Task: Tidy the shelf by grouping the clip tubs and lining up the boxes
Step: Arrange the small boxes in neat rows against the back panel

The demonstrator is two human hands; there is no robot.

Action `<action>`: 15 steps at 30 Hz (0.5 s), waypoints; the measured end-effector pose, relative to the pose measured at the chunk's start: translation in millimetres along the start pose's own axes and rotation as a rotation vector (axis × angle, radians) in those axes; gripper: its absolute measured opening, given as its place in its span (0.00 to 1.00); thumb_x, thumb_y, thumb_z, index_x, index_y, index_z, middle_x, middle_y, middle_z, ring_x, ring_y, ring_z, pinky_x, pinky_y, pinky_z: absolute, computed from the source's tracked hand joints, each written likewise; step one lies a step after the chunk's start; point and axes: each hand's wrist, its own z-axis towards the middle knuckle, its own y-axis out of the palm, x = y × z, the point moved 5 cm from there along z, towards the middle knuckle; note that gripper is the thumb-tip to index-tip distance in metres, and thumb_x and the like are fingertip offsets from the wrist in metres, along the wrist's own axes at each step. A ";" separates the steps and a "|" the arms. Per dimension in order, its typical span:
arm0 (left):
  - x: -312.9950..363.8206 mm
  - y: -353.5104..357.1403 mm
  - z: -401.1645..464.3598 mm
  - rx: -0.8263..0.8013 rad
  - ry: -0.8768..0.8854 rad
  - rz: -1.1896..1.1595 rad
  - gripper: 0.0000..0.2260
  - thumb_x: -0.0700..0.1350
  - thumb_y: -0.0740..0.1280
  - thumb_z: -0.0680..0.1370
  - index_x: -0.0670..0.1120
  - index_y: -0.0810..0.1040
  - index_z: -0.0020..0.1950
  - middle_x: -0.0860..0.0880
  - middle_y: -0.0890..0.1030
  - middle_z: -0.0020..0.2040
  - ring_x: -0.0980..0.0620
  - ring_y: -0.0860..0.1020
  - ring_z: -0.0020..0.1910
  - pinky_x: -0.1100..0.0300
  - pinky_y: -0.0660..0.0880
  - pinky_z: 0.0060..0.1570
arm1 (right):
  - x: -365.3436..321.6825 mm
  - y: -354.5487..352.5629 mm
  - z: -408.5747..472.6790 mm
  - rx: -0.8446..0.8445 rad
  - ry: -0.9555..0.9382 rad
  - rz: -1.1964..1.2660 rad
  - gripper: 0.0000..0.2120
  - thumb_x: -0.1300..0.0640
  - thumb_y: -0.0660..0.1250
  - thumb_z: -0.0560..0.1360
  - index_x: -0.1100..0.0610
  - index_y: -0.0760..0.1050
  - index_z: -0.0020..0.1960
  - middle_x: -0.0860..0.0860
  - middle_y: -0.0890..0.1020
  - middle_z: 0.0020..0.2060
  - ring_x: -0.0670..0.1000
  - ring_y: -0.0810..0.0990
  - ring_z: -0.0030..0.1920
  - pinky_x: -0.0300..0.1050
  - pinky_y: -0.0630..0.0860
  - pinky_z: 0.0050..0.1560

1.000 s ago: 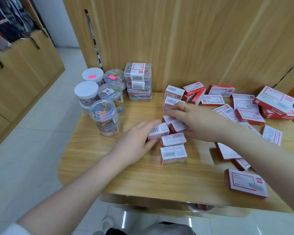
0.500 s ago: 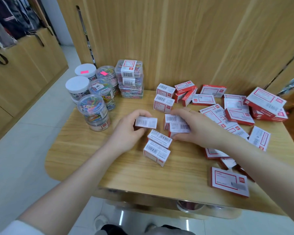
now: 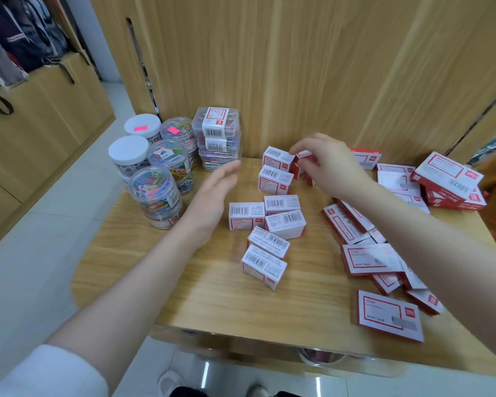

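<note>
On the light wood-grain shelf board [image 3: 184, 282], the landmark is the stack of square clear plastic clip boxes with red-and-white labels [image 3: 217, 138], standing at the back against the wooden wall panel [image 3: 269, 67]. Just left of that stack, touching one another, cluster the round clear tubs of coloured paper clips [image 3: 155, 193], 2 of them with white lids [image 3: 128, 150] and 2 with pink stickers. To the right of the stack lie small white-and-red cardboard boxes with barcodes [image 3: 275, 202], 2 near the wall and 5 more loosely bunched nearer the front edge, at mixed angles. Far right of the stack, flat red-and-white boxes [image 3: 388, 315] sprawl in an overlapping heap, with a thicker pile [image 3: 447, 179] at the back corner. The left hand [image 3: 212, 196] hovers open, fingers spread and blurred, holding nothing, just in front of the stack. The right hand [image 3: 324, 164] reaches to the back row, its fingertips pinched on a small red box [image 3: 303, 154] beside the 2 boxes near the wall.
</note>
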 end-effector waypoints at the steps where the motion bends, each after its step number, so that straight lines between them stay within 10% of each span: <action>1: 0.1 1.2 5.8 0.013 0.002 0.017 0.13 0.44 0.59 0.76 0.57 0.74 0.58 0.53 0.74 0.65 0.56 0.70 0.66 0.53 0.62 0.70 | 3.9 4.9 7.7 -0.021 0.000 -0.057 0.10 0.63 0.64 0.74 0.59 0.77 0.55 0.55 0.78 0.53 0.53 0.73 0.43 0.44 0.69 0.50; 7: 2.8 11.8 33.3 -0.103 0.020 0.137 0.14 0.35 0.63 0.77 0.47 0.75 0.61 0.51 0.78 0.57 0.56 0.75 0.58 0.58 0.71 0.62 | 7.0 22.0 36.9 -0.177 -0.032 -0.369 0.16 0.52 0.67 0.73 0.54 0.74 0.60 0.52 0.81 0.47 0.56 0.70 0.55 0.48 0.65 0.52; 15: 9.4 21.2 51.3 -0.279 0.047 0.405 0.15 0.38 0.71 0.71 0.48 0.76 0.56 0.49 0.81 0.53 0.51 0.79 0.52 0.59 0.74 0.56 | 4.7 10.6 48.6 0.038 0.121 0.120 0.11 0.57 0.70 0.70 0.57 0.77 0.52 0.50 0.81 0.43 0.47 0.74 0.39 0.33 0.67 0.41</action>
